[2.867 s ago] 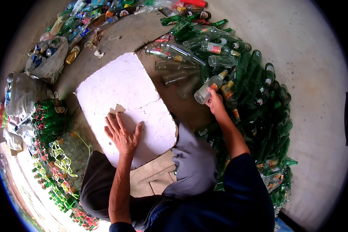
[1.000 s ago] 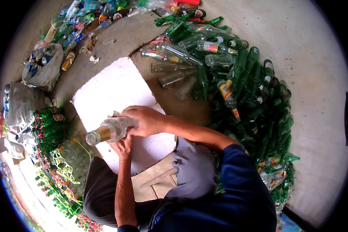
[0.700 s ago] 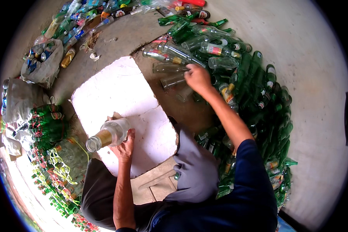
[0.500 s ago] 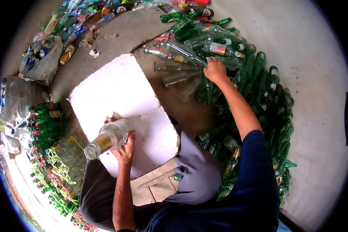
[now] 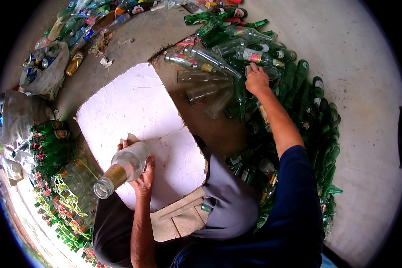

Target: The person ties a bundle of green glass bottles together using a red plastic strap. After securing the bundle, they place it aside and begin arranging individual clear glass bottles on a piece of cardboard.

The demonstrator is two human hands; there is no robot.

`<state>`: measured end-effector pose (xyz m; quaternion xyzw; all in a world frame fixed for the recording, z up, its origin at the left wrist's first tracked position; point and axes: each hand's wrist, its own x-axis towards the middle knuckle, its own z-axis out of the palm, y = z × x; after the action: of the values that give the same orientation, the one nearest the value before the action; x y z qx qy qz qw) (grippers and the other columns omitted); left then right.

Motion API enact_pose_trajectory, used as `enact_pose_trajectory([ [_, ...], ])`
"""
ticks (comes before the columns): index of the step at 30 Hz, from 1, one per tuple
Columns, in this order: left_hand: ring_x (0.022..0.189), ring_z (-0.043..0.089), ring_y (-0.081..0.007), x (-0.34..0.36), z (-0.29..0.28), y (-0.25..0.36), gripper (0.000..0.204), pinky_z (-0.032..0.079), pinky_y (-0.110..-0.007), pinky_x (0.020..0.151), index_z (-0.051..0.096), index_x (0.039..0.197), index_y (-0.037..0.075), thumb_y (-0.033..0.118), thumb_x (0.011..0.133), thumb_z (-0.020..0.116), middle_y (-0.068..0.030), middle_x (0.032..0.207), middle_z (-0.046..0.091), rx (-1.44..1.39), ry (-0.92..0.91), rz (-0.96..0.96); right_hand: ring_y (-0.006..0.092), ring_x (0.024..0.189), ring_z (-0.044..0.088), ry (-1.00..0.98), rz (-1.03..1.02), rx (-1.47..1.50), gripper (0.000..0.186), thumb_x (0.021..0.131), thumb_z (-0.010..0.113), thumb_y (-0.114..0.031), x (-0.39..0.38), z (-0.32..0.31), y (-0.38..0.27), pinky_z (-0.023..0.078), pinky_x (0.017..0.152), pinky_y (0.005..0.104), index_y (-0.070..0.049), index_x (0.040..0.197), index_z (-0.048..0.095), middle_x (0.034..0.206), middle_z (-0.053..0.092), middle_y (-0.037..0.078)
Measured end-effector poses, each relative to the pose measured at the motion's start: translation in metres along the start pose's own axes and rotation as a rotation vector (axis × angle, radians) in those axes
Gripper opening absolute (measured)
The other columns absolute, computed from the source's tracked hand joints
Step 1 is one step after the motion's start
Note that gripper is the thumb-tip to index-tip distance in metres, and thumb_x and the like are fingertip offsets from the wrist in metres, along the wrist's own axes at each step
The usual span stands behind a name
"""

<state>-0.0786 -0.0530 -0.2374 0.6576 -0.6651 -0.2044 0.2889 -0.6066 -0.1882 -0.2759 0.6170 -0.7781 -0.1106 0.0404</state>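
My left hand (image 5: 143,176) is wrapped round a clear glass bottle (image 5: 136,161) with a gold neck label (image 5: 115,174). I hold it tilted above a white board (image 5: 129,105), its open mouth toward the lower left. Out at the bottle pile, my right hand (image 5: 257,80) has its fingers curled over another clear glass bottle (image 5: 272,71), which lies among the others. Part of that bottle is hidden under the hand. Beside it lie a clear bottle with a red label (image 5: 253,56) and a long-necked clear bottle (image 5: 212,59).
Green bottles (image 5: 299,89) are heaped along the right, against a pale wall (image 5: 362,111). To the left stand bundles of tied bottles (image 5: 53,143) and a bag of cans (image 5: 47,67). Plastic bottles (image 5: 80,38) lie at the far left. A tan slab (image 5: 178,219) is below the board.
My right hand has shifted slightly right, from the tip of the long-necked bottle onto the clear bottle beside it. My left hand and its bottle have dipped slightly lower left.
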Motion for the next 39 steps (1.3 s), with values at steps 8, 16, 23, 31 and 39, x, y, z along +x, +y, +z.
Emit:
enact_pose_trajectory([
  [8,0.150,0.033,-0.0369,0.000,-0.003,0.004,0.103,0.022,-0.050,0.125,0.040,0.157,0.002,0.062,0.082,0.076,-0.0183,0.157,0.044,-0.040,0.018,0.012,0.0387,0.126,0.058,-0.043,0.013,0.007,0.061,0.083,0.067,-0.011,-0.006,-0.005,0.003,0.052,0.103,0.0459,-0.009,0.143,0.055,0.145,0.054,0.010],
  [16,0.150,0.032,-0.0357,0.000,-0.003,0.000,0.103,0.021,-0.049,0.125,0.039,0.158,0.003,0.059,0.081,0.079,-0.0176,0.157,0.044,-0.026,-0.001,0.019,0.0371,0.113,0.063,0.015,0.028,0.001,0.044,0.084,0.066,-0.009,-0.015,0.000,0.003,0.056,0.093,0.0470,-0.006,0.127,0.059,0.124,0.058,0.016],
  [23,0.150,0.034,-0.0362,0.000,-0.002,0.000,0.104,0.023,-0.050,0.124,0.039,0.157,0.002,0.061,0.081,0.079,-0.0181,0.157,0.044,-0.051,0.018,0.020,0.0378,0.113,0.063,0.001,0.048,0.086,0.045,0.080,0.075,-0.013,-0.039,0.002,0.011,0.057,0.090,0.0481,-0.007,0.121,0.056,0.121,0.059,0.016],
  [31,0.149,0.034,-0.0366,0.000,0.000,0.000,0.104,0.024,-0.050,0.124,0.040,0.157,0.002,0.061,0.081,0.078,-0.0188,0.156,0.045,-0.054,0.021,0.008,0.0358,0.119,0.060,0.046,0.090,0.101,0.051,0.078,0.078,-0.016,-0.054,0.006,0.014,0.053,0.097,0.0483,-0.008,0.124,0.057,0.125,0.059,0.013],
  [39,0.149,0.033,-0.0351,0.000,0.000,0.001,0.104,0.022,-0.048,0.125,0.040,0.157,0.002,0.060,0.079,0.079,-0.0178,0.156,0.043,-0.101,0.020,-0.004,0.0344,0.144,0.040,0.182,0.235,-0.087,0.067,0.078,0.076,-0.019,-0.081,0.000,0.057,0.038,0.113,0.0469,-0.008,0.141,0.057,0.156,0.045,0.010],
])
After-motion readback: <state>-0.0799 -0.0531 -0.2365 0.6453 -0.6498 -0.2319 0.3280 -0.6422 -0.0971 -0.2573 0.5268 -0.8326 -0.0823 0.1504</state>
